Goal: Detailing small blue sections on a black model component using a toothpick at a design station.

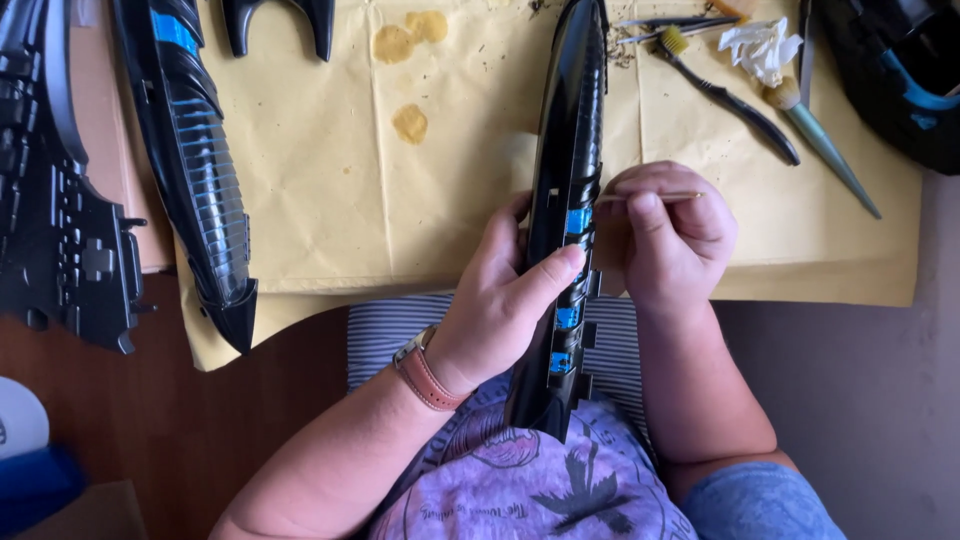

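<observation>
— Why is that long black panel (568,210) stood on edge instead of lying flat like the others?

— Looks to me so its narrow side with the blue inserts faces the person. The left hand (505,295) wraps round it from the left, thumb pressed across the edge near the middle, and the lower tip seems to rest against the lap, on the purple shirt (520,490). The far end reaches out over the tan paper (330,180) on the tabletop (150,430).

— And the right hand (665,240)?

— Curled shut, pinching a thin wooden stick (650,197) between thumb and fingers, the stick lying level and aimed at the panel's edge just beside the upper blue insert. Holding it that close to the tip would give fine control, I'd guess.

— The paper's stained.

— Yes, a few yellowish blots near the top, plus scattered crumbs. I'd take it for a cover to spare the wood beneath. A dark toothbrush (730,95), a paintbrush (825,145) and a crumpled white tissue (760,45) sit at the upper right, near the right hand's side.

— The other pieces?

— A ribbed black panel with a blue patch (200,170) lies well apart on the left, flat on the paper, with a bulkier black part (60,240) beside it at the edge.
</observation>
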